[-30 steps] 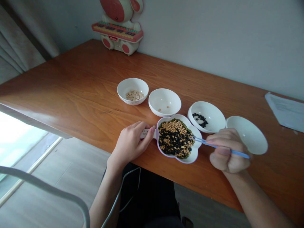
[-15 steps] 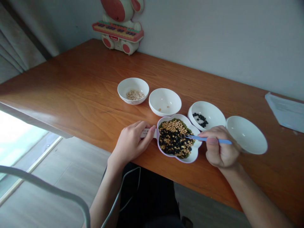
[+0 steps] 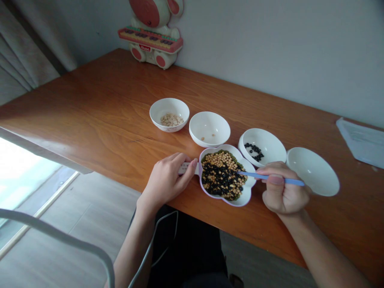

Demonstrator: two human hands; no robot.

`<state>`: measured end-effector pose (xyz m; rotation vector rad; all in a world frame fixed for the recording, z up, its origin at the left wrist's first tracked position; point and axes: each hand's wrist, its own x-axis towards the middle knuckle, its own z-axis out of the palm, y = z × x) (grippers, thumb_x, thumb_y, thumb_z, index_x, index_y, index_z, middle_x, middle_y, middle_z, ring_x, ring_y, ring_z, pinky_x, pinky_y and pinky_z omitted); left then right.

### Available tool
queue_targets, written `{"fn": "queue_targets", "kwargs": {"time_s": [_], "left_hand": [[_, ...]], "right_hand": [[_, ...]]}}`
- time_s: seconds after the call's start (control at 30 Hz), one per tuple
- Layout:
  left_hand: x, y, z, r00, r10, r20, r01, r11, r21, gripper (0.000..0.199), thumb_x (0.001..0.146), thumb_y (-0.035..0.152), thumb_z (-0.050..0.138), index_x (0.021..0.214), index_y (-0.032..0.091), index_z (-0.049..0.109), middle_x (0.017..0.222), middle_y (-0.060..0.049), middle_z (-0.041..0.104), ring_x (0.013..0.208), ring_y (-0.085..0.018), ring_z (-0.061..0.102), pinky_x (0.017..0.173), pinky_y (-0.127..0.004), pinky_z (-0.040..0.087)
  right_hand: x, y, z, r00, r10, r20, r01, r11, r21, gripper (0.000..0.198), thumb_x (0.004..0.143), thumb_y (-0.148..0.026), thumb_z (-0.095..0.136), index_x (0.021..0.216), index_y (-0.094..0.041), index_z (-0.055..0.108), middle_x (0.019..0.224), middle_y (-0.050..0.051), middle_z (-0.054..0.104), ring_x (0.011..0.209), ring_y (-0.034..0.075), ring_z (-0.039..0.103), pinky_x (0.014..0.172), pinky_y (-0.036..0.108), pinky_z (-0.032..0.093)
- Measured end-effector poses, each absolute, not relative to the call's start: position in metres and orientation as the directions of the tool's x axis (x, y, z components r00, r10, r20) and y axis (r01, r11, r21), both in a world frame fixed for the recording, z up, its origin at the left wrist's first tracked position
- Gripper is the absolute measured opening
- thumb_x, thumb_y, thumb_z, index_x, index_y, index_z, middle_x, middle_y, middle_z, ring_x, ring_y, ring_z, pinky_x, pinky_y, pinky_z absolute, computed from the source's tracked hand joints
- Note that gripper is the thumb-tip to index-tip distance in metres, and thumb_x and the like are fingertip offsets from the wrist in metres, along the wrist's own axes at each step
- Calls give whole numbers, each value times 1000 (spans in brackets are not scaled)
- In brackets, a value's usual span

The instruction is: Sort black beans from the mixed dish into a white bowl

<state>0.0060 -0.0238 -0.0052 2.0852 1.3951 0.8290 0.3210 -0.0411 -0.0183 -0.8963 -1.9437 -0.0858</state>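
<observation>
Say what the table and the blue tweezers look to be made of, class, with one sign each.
Table: probably varnished wood or wood veneer, showing grain lines and a soft sheen. Tweezers: likely matt plastic, being pale blue and thin.

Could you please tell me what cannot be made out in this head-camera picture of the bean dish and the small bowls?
- Tips of the blue plastic tweezers: too small among the beans in the white flower-shaped dish to tell whether they hold one.
- White label-like strip: mostly covered by the left hand.
- Grey paper sheet: cut off by the right edge.
- Red and cream toy keyboard: its top cut off by the upper edge.
</observation>
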Motion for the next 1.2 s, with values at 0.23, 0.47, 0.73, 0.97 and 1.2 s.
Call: {"fn": "queue_targets", "kwargs": {"time_s": [0.23,0.47,0.73,0.97,1.2], "left_hand": [[5,-24,-6,293,932,212,635,-355,686,37,114,38,55,81,22,58,77,-1,69,64,-15,62,66,-30,42],[5,-24,-8,297,929,220,627,-364,689,38,114,39,55,81,22,57,78,-1,69,65,-15,61,66,-30,42],[6,-23,-7,297,926,232,620,-372,691,37,114,38,55,81,22,58,78,-1,69,65,-15,62,67,-29,42],[5,-24,-7,292,928,230,630,-368,684,38,113,39,54,80,22,57,76,-1,68,63,-15,61,65,-29,41],[5,-24,-7,290,932,220,632,-359,687,38,113,39,54,80,22,57,76,-1,68,64,-15,61,65,-29,41]], "right_hand": [[321,-39,-15,-290,544,788,628,729,-272,17,106,-14,58,109,-22,73,89,4,79,76,21,73,68,37,58],[313,-38,-6,-353,548,758,678,709,-197,18,109,-15,53,104,-21,69,85,4,78,72,18,69,69,36,55],[312,-37,-5,-373,532,760,649,735,-196,19,105,-11,56,104,-23,71,83,3,77,68,18,68,66,37,54],[311,-39,-8,-323,541,776,626,738,-253,20,105,-10,56,112,-22,70,89,3,79,73,19,72,67,35,57],[339,-40,-17,-187,506,842,713,659,-238,16,108,-25,59,102,-23,74,82,3,78,73,21,73,68,38,58]]}}
